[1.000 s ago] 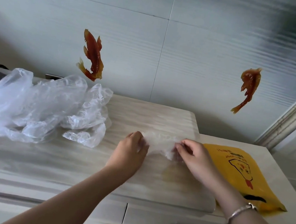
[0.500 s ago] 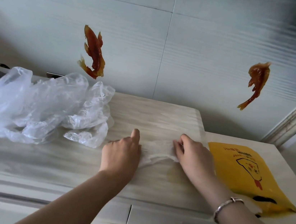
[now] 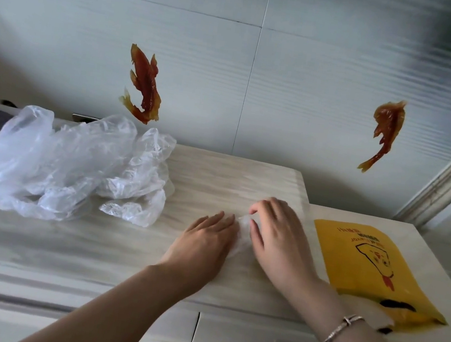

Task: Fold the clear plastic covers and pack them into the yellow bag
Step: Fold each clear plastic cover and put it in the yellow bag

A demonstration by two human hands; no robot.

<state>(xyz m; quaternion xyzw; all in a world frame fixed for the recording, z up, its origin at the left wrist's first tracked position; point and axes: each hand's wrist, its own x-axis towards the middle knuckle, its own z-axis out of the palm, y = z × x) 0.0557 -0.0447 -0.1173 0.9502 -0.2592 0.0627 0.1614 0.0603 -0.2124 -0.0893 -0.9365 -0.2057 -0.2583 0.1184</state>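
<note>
Both hands flat, pressing the folded cover (image 3: 242,232) between them on the counter (image 3: 218,175); yellow bag (image 3: 361,263) lies just right of the right hand (image 3: 276,235), left hand (image 3: 206,240) farther.

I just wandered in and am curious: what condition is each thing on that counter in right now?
Clear plastic cover: small, flattened between both hands.
Pile of clear covers: crumpled, unfolded.
Yellow bag: lying flat on the counter.
Left hand: flat, pressing the cover.
Right hand: fingers on the cover.
Drawers: closed.
</note>
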